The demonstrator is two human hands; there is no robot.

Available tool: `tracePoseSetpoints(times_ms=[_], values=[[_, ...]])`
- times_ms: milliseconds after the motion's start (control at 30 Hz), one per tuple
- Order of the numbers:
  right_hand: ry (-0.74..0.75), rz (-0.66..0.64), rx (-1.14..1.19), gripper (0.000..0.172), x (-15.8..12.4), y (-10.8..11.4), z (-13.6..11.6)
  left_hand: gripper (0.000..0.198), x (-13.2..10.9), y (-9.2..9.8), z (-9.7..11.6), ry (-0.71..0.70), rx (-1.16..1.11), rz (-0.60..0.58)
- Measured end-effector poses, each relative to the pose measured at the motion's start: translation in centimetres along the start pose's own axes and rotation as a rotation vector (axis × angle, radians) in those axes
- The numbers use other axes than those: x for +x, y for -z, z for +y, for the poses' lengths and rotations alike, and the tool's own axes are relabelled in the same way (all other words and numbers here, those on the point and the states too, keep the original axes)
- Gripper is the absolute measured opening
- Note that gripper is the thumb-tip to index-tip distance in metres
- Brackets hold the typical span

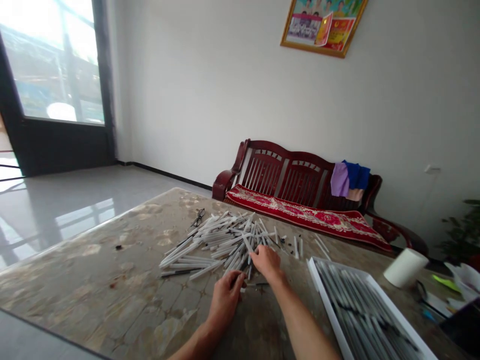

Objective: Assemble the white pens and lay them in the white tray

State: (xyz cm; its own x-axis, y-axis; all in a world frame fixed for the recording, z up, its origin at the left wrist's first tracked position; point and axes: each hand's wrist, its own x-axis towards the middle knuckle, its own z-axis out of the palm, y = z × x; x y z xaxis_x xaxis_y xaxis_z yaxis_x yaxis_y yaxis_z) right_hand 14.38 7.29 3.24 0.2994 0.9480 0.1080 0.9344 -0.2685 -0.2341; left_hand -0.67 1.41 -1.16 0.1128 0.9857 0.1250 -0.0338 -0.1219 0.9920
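Note:
A heap of slender white, pen-like tubes [221, 235], with a few dark ones among them, lies loosely across the table in front of me. At the heap's near right edge, my right hand [267, 261] is closed on one white tube [247, 243], which points up and away to the left. Just nearer to me, my left hand [228, 292] has its fingers pinched together. A small whitish bit shows by its fingertips, but what they hold is hidden. To the right of my right arm, a white box [326, 300] contains many similar tubes laid side by side.
Black-framed glasses [198, 217] lie behind the heap on the patterned tabletop [142, 300]. A white roll [405, 268] and assorted papers are beyond the box at right. Several loose tubes and small black pieces lie right of the heap. A dark red wooden bench [285, 175] stands behind.

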Motion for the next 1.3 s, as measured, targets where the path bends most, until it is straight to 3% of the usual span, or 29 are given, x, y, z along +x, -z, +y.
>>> tracePoseSetpoints(times_ms=[167,267,433,567,633,700,767,900,1033,1300], values=[[-0.027,0.000,0.047,0.021,-1.3,0.7,0.9,0.028,0.1,0.1,-0.6,-0.021,0.003,0.007],[-0.028,-0.021,0.288,0.024,-3.8,0.9,1.5,0.030,0.2,0.2,-0.8,-0.156,0.029,0.092],[-0.030,-0.351,0.838,0.028,-10.3,1.0,0.5,0.040,-0.2,0.2,-0.7,-0.364,0.203,0.113],[0.004,-0.528,0.955,0.042,-12.3,1.6,0.7,0.024,-0.6,0.2,-0.4,-0.399,0.202,0.062],[0.026,-0.404,0.874,0.039,-11.3,1.8,1.7,0.017,-0.5,0.3,0.0,-0.376,0.154,0.088],[0.072,-0.165,0.659,0.024,-9.8,1.7,2.7,0.019,-0.4,0.5,0.4,-0.313,0.092,0.133],[0.156,-0.020,0.371,0.009,-8.6,1.6,3.2,0.027,-0.3,0.7,0.7,-0.214,0.013,0.160],[0.326,-0.043,-0.104,0.013,-8.0,1.3,2.5,0.040,0.1,0.9,0.8,-0.086,-0.140,0.160],[0.419,-0.065,-0.385,0.028,-8.4,1.1,1.5,0.042,0.8,0.8,0.3,-0.019,-0.295,0.178],[0.408,-0.105,-0.413,0.033,-9.1,2.1,1.4,0.042,1.4,0.7,-0.2,0.119,-0.481,0.216]])
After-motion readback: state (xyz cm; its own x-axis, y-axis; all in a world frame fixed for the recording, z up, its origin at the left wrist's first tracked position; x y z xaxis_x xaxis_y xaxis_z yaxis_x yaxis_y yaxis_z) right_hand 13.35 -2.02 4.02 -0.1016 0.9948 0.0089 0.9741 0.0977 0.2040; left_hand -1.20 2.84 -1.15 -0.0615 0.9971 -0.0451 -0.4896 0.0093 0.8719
